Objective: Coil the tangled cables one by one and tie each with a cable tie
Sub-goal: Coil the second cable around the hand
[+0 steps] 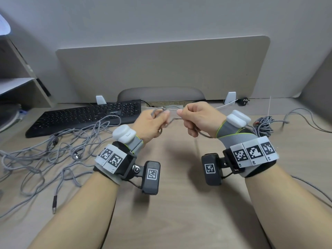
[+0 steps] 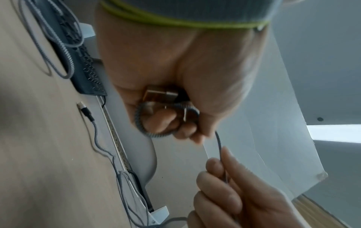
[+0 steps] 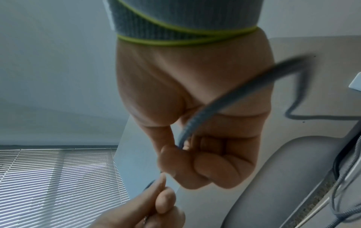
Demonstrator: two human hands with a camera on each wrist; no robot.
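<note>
Your left hand [image 1: 150, 123] is raised above the light wooden desk [image 1: 179, 203] with its fingers curled around a small loop of grey braided cable [image 2: 139, 120]; in the left wrist view a metal USB plug [image 2: 158, 94] sits tucked in the palm beside that loop. Your right hand [image 1: 199, 117] is level with it and close by, thumb and forefinger pinching the same cable where it leaves the loop, the other fingers folded in. From your right fist the cable runs back under the wrist and down toward the desk. To your left, a tangled heap of grey braided cables [image 1: 45, 155] sprawls over the desk, some strands lying across the front edge of the black keyboard [image 1: 86, 115]. To your right, behind the wrist, a coiled bundle of grey cable [image 1: 264, 125] rests on the desk with a thin white cable tie [image 1: 269, 106] sticking upward from it. A beige partition panel [image 1: 161, 72] stands along the back of the desk.
</note>
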